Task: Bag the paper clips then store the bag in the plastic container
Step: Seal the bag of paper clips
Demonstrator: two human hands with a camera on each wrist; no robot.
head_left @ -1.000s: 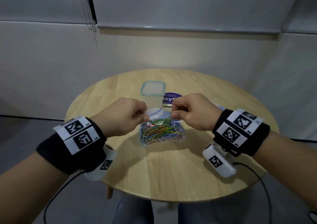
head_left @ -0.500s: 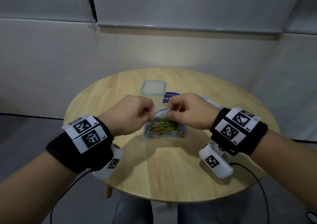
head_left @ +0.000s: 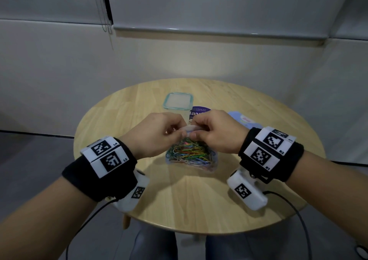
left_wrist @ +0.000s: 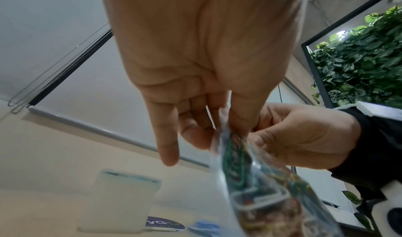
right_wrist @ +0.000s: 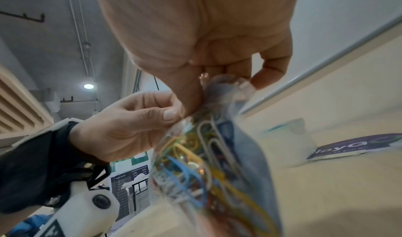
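Note:
A clear plastic bag (head_left: 192, 155) full of coloured paper clips (head_left: 189, 152) hangs just above the round wooden table (head_left: 199, 196). My left hand (head_left: 159, 134) and right hand (head_left: 215, 132) both pinch its top edge, thumbs and fingertips almost touching each other. The bag (left_wrist: 261, 180) shows close up in the left wrist view, with my left hand (left_wrist: 217, 120) pinching its mouth. In the right wrist view the bag (right_wrist: 213, 154) hangs from my right hand (right_wrist: 208, 86), clips visible inside. The clear plastic container (head_left: 178, 105) with a teal rim stands behind the hands.
A purple printed card (head_left: 199, 111) lies right of the container, and a light blue item (head_left: 243, 119) lies further right, partly behind my right wrist. Walls surround the table. Bare tabletop lies in front of the bag.
The two hands have come closer together along the bag's top edge, from apart at its corners to nearly touching at the middle. The bag stays between them.

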